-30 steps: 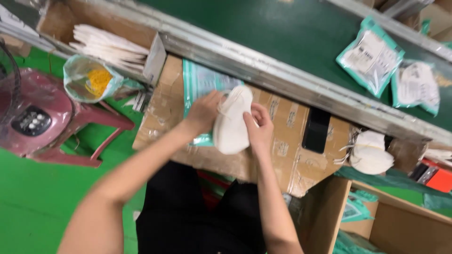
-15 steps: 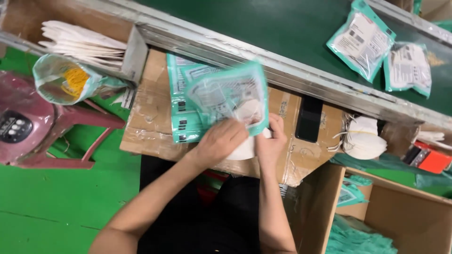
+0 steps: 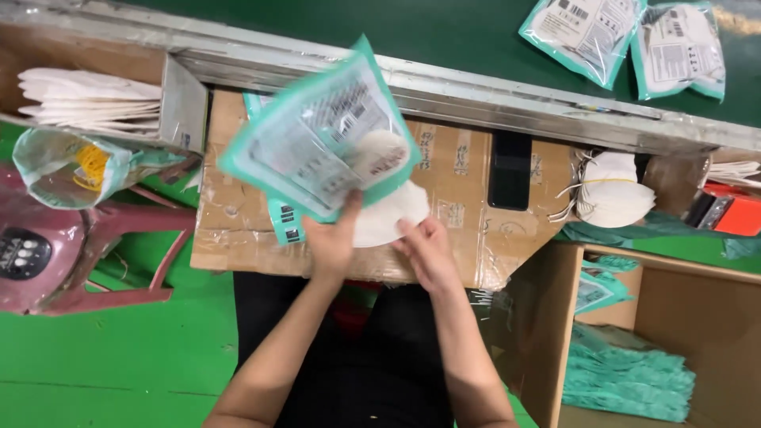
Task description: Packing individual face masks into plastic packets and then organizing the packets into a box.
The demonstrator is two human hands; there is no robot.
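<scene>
The white folded mask (image 3: pixel 388 214) sits half inside the clear pouch with teal edges (image 3: pixel 321 139), its rounded lower part sticking out of the pouch's open end, both raised just above the taped cardboard worktop (image 3: pixel 468 206) in front of you; the pouch is motion-blurred, so its fine detail cannot be made out. Your left hand (image 3: pixel 333 238) grips the pouch from below, thumb up against its near edge and fingers closed behind it. Your right hand (image 3: pixel 428 250) rests its fingertips on the exposed part of the mask, fingers loosely curled and pressing rather than clenched. Under the lifted pouch lies a stack of flat empty pouches (image 3: pixel 281 218) on the cardboard, its teal rim showing at the left. A dark phone (image 3: pixel 510 170) lies flat on the worktop to the right of your hands, and just beyond it a pile of white masks with ear loops (image 3: pixel 614 190) rests at the cardboard's right edge. Across the top runs a metal rail (image 3: pixel 491 99) bordering a green conveyor belt (image 3: pixel 444 32), on which two filled pouches (image 3: pixel 626 40) lie side by side at the far right. To your far left a box compartment holds a stack of flat white masks (image 3: pixel 83 103), with a crumpled plastic bag (image 3: pixel 75 166) just below it, above a red plastic stool (image 3: pixel 71 254). At lower right an open cardboard carton (image 3: pixel 713 317) holds teal pouches
</scene>
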